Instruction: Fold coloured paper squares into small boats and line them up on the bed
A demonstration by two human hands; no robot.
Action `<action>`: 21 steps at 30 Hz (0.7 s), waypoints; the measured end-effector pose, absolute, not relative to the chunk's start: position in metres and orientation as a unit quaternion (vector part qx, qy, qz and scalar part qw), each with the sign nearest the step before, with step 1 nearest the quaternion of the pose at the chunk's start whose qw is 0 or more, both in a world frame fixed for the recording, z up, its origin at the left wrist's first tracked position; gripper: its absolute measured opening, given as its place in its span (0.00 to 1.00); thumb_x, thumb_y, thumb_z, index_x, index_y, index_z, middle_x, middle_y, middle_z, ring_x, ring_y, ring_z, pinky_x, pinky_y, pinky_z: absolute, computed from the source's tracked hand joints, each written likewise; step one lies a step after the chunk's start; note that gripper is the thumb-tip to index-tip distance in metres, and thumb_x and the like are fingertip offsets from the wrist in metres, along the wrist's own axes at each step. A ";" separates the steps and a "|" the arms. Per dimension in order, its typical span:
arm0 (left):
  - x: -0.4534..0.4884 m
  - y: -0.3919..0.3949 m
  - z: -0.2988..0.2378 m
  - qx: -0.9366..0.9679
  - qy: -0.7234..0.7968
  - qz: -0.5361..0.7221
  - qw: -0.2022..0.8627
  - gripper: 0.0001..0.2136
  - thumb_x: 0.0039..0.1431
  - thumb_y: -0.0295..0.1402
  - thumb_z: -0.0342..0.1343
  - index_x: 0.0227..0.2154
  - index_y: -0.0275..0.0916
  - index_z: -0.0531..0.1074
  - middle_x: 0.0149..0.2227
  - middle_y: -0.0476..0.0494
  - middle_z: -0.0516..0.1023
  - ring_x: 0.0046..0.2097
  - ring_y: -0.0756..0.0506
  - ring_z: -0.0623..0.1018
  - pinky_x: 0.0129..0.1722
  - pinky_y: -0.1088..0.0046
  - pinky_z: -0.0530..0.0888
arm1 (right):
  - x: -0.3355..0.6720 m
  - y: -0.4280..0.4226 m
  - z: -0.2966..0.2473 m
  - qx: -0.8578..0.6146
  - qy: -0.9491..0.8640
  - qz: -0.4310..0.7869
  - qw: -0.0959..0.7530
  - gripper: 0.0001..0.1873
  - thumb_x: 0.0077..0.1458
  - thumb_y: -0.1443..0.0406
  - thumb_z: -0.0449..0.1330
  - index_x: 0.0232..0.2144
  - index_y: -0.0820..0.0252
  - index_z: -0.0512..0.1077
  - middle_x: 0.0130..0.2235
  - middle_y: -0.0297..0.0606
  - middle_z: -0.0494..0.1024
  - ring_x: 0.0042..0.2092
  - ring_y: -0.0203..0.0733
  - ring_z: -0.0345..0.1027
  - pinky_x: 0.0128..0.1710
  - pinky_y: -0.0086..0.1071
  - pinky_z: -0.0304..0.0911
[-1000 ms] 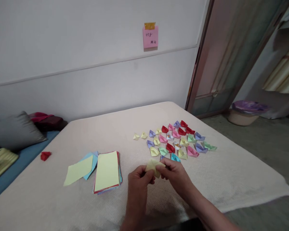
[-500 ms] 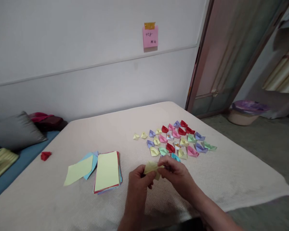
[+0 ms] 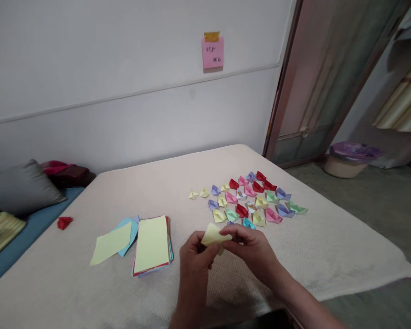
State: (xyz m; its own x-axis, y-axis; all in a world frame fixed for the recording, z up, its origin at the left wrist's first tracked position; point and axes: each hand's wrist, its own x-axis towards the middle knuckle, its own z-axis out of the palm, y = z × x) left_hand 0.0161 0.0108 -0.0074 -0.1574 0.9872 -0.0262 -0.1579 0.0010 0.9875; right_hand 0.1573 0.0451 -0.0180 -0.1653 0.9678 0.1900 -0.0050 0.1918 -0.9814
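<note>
A small piece of folded pale yellow paper (image 3: pixel 212 234) is held up between my two hands over the bed. My left hand (image 3: pixel 197 256) pinches its left side, thumb in front and fingers behind. On the right edge of the same paper, the thumb and fingertips of my right hand (image 3: pixel 251 246) are closed. Just beyond my hands lie several folded paper boats (image 3: pixel 241 210) in red, pink, yellow, green, blue and purple. To the left of my left hand is a stack of coloured paper sheets (image 3: pixel 152 244) with a yellow one on top.
Loose yellow paper (image 3: pixel 111 244) overlaps a blue sheet (image 3: pixel 132 237) beside the stack. A red folded paper (image 3: pixel 65 222) lies near the bed's left edge. A grey cushion (image 3: pixel 23 187) sits farther left. A lined bin (image 3: pixel 349 160) stands on the floor at right.
The yellow paper has turned in my fingers and now shows a broader, smoother face with a raised upper corner. My left hand has shifted slightly left.
</note>
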 end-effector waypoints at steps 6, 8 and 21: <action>0.019 0.007 -0.003 0.395 0.467 0.630 0.478 0.17 0.47 0.25 0.62 0.42 0.41 0.71 0.30 0.53 0.76 0.30 0.52 0.71 0.30 0.79 0.68 | 0.157 0.044 -0.015 -0.417 -0.590 0.463 0.513 0.09 0.42 0.70 0.65 0.30 0.53 0.77 0.28 0.29 0.75 0.29 0.34 0.64 0.29 0.26 0.60; 0.018 0.008 -0.004 0.411 0.478 0.618 0.470 0.13 0.46 0.27 0.63 0.37 0.39 0.74 0.31 0.50 0.77 0.32 0.51 0.73 0.33 0.78 0.70 | 0.157 0.044 -0.013 -0.414 -0.581 0.472 0.517 0.09 0.42 0.69 0.65 0.29 0.53 0.77 0.28 0.29 0.75 0.29 0.35 0.65 0.29 0.26 0.60; 0.017 0.007 -0.005 0.502 0.574 0.551 0.339 0.06 0.50 0.36 0.61 0.29 0.40 0.76 0.27 0.50 0.76 0.31 0.48 0.73 0.31 0.75 0.68 | 0.162 0.044 -0.014 -0.437 -0.671 0.359 0.479 0.03 0.50 0.67 0.61 0.28 0.55 0.75 0.25 0.30 0.74 0.28 0.36 0.67 0.29 0.27 0.61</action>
State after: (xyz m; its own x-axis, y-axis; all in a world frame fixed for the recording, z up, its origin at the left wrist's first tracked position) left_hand 0.0168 0.0066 -0.0050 -0.2660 0.9498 0.1645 0.2022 -0.1118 0.9729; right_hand 0.1619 0.0445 -0.0140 -0.1576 0.9311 0.3289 0.2426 0.3594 -0.9011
